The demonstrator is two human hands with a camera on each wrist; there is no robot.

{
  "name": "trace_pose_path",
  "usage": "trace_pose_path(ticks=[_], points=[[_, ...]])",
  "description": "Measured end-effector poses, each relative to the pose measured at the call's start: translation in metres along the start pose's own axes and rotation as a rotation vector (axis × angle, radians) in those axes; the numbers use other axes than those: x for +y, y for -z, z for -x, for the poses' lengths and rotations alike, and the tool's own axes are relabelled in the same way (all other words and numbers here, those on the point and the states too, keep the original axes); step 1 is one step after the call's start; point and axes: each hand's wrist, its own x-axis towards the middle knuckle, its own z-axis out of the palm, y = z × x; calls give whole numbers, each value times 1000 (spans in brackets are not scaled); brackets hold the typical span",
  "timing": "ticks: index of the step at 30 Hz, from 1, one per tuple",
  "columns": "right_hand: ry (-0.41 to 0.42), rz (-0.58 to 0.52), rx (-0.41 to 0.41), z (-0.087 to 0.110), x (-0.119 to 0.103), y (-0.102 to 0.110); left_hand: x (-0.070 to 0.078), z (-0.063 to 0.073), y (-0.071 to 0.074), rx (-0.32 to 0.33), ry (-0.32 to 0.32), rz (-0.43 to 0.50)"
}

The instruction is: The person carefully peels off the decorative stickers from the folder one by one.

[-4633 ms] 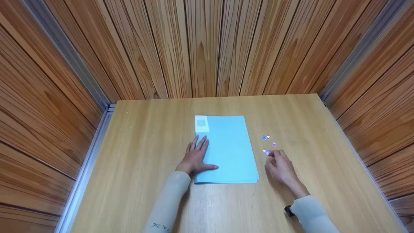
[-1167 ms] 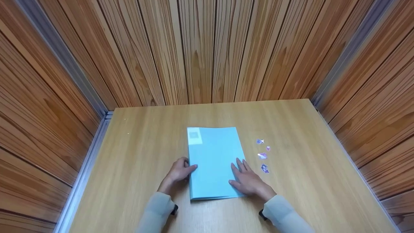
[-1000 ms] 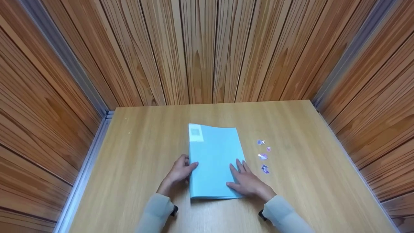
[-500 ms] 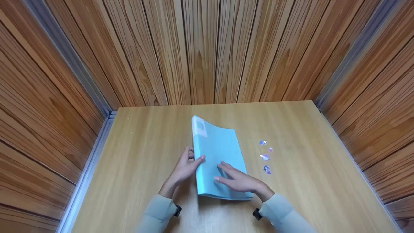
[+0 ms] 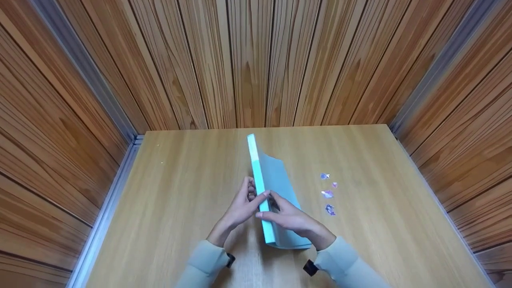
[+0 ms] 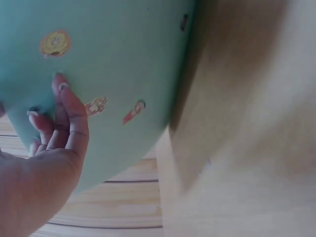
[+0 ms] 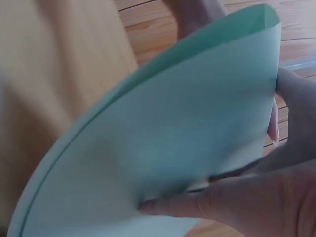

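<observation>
Small shiny pieces (image 5: 327,194) are lying on the table (image 5: 192,192), right of the blue folder (image 5: 278,176) and apart from it. Wooden walls (image 5: 250,60) are rising behind and alongside. The folder is tilting over the table, spine (image 5: 257,172) raised, small pictures (image 6: 55,43) showing on one cover. The left hand (image 5: 241,206) and right hand (image 5: 289,214) are both gripping its spine.

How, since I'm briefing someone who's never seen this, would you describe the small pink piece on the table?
On the wooden table, find the tilted blue folder, then look right to the shiny pieces. The pink piece is second from the far end, the smallest, and sits furthest right.
</observation>
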Motion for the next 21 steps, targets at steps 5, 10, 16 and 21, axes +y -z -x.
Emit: trace_pose_path(ticks=[5, 10, 16, 21], points=[[92, -79, 28, 7, -13, -6, 9, -2, -7, -50, -47, 89], [164, -176, 59, 18, -28, -7, 20, -2, -14, -113, -92, 201], [190, -129, 187, 33, -46, 7, 32, 1, -24, -166, -128, 242], [155, -88, 311, 46, -58, 29, 28, 2, -21, -115, -147, 170]])
